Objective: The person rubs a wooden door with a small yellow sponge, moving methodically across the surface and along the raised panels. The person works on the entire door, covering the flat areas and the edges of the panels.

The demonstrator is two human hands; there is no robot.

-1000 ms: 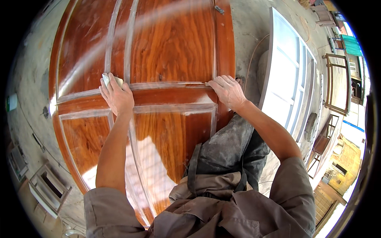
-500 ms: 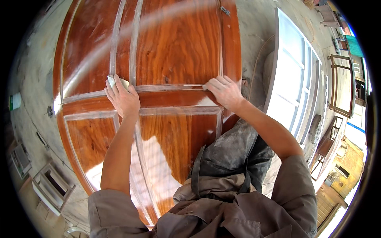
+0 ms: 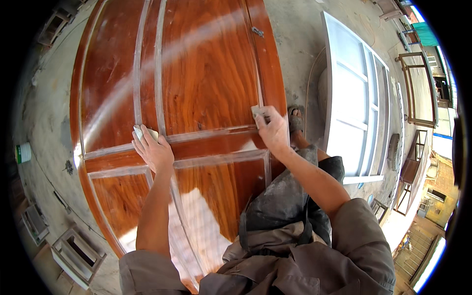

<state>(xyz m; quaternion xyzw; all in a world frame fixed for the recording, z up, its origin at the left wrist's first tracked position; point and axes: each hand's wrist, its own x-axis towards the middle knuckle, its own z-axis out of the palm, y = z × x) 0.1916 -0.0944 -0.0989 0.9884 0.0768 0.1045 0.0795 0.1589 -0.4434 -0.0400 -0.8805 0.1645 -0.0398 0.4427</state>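
Note:
A large reddish-brown panelled wooden door (image 3: 211, 64) lies flat before me, whitish dust along its mouldings. My left hand (image 3: 156, 152) rests on it where mouldings meet near the middle, fingers stretched over a folded pale sheet (image 3: 142, 132) that shows between and beside them. At the panel's right corner, my right hand (image 3: 271, 129) is closed, pinching a small beige folded piece (image 3: 255, 112), perhaps sandpaper, against the upright moulding (image 3: 259, 88). The undersides of both pieces are hidden.
A white-painted frame with crossbars (image 3: 351, 98) stands to the right. A small grey scrap (image 3: 257, 32) lies on the door's far right edge. Brown wooden frames (image 3: 417, 88) are farther right. A white and green bucket (image 3: 22, 153) and a grey frame (image 3: 78, 253) are at left.
My right hand has gone from the end of the crosswise moulding onto the upright moulding at the corner. My left hand stays at nearly the same spot on the door. The view has shifted.

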